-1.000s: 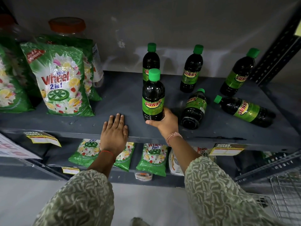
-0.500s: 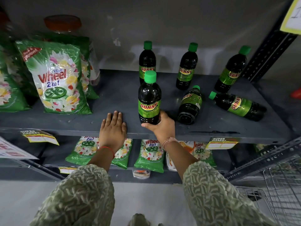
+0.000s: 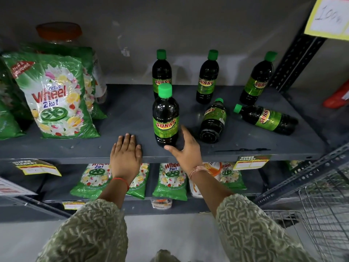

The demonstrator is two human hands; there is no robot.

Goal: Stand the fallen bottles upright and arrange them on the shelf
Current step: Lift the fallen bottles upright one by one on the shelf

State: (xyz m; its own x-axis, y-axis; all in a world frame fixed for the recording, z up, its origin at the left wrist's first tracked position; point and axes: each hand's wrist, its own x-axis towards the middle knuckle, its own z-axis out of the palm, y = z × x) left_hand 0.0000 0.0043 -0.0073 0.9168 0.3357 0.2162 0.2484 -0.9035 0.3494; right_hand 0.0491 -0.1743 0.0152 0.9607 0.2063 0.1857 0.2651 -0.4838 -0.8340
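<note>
Dark bottles with green caps and green labels are on the grey shelf point(image 3: 122, 118). One upright bottle point(image 3: 165, 118) stands near the front edge. My right hand point(image 3: 186, 150) is just beside its base, fingers spread, holding nothing. Three more upright bottles stand at the back: one point(image 3: 160, 70) behind the front bottle, one point(image 3: 207, 78) in the middle, one point(image 3: 256, 80) at the right. Two bottles lie on their sides: one point(image 3: 213, 121) with its base toward me, the other point(image 3: 268, 119) with its cap pointing left. My left hand point(image 3: 125, 154) rests flat on the shelf's front edge.
Green detergent bags point(image 3: 54, 99) and an orange-lidded jar point(image 3: 58, 33) fill the shelf's left side. More bags point(image 3: 170, 180) lie on the shelf below. A perforated metal upright point(image 3: 294, 61) bounds the right side, and a wire trolley point(image 3: 324, 214) stands at lower right.
My right hand has let go of the front upright bottle and opened beside its base. The left hand has stayed on the shelf edge.
</note>
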